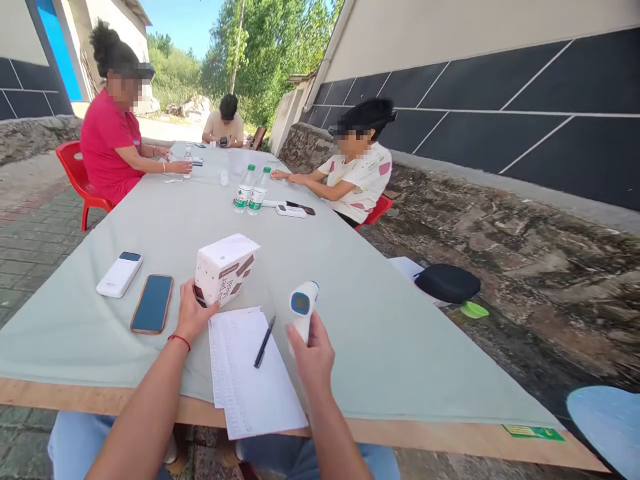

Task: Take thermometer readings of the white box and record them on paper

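My right hand (314,347) is closed round the handle of a white and blue infrared thermometer (311,297), its small screen facing me. At the near left corner of a white printed box (230,252), my left hand (195,312) grips the lower edge; some of its fingers are hidden by the box. The box stands upright on the table, brown shapes and lettering on its side. Between my forearms lie sheets of paper (260,400) with rows of writing, and a black pen (265,341) rests on them. Left of my left hand is a phone (153,304) with an orange-brown edge.
A white power bank (120,275) lies at the left on the cloth-covered table (400,347). Two green-capped water bottles (251,190) stand farther up, beside another white device (291,211). Three people sit around the table's far half. A black case (447,283) is off its right side.
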Demonstrator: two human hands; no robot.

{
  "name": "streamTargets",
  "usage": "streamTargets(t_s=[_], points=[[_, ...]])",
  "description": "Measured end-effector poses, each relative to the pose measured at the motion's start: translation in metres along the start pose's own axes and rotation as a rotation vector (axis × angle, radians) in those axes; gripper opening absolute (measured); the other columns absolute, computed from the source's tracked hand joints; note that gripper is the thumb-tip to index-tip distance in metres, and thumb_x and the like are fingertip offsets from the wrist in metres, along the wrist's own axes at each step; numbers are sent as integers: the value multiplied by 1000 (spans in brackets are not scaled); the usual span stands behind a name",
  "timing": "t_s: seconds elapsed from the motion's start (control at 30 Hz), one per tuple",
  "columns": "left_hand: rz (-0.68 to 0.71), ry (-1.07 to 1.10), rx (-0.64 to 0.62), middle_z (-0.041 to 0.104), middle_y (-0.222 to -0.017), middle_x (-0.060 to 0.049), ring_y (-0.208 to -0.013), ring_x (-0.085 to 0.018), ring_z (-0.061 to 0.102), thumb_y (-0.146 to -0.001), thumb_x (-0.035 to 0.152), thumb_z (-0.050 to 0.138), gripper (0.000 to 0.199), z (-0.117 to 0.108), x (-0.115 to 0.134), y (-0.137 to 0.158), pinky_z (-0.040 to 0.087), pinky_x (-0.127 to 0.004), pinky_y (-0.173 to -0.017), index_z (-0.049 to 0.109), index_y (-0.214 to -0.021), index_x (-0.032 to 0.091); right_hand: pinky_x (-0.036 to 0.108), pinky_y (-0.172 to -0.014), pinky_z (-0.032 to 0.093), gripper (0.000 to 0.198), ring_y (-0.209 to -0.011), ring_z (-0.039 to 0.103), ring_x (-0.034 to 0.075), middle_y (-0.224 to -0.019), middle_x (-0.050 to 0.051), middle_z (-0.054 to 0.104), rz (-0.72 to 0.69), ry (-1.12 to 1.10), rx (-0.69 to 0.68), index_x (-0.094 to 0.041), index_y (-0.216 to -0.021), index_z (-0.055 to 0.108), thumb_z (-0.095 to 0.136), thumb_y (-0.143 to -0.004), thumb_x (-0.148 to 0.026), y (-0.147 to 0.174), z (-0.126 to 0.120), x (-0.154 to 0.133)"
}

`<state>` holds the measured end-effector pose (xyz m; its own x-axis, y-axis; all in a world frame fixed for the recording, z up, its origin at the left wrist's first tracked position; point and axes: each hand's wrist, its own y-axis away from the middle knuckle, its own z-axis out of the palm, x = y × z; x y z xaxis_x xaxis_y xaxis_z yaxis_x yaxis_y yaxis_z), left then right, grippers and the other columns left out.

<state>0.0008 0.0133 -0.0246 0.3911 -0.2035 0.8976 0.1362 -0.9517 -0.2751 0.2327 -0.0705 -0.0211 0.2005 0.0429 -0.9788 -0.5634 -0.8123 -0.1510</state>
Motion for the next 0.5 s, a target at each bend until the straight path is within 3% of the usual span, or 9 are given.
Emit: streamTargets(t_s=[0.1, 0.2, 0.5], points=[[-133, 350, 29, 59, -108, -7, -101, -23, 59, -61, 31, 70, 58, -6, 2, -1, 48, -39, -89, 46, -112, 19, 30, -61, 45, 29, -65, 55, 17, -71, 2, 61, 39, -305, -259, -20, -89, 59, 59, -71, -42, 18, 15, -26], [-207, 626, -14, 64, -105, -7, -98, -24, 63, -62, 34, 65, 47, -11, 5, -3, 50, -39, -85, 48, -103, 19, 27, -52, 37, 21, -55, 46, 13, -62, 0, 55, 88, -439, -405, -19, -75, 57, 55, -74, -40, 31, 26, -51], [-186, 721, -191, 67, -107, -7, -102, -28, 63, -59, 31, 68, 51, -18, 22, 12, 51, -38, -81, 53, -106, 20, 25, -52, 36, 34, -53, 43, 12, -54, -3, 50, 49, -296, -414, -21, -65, 51, 56, -79, -52, 41, 44, -100]])
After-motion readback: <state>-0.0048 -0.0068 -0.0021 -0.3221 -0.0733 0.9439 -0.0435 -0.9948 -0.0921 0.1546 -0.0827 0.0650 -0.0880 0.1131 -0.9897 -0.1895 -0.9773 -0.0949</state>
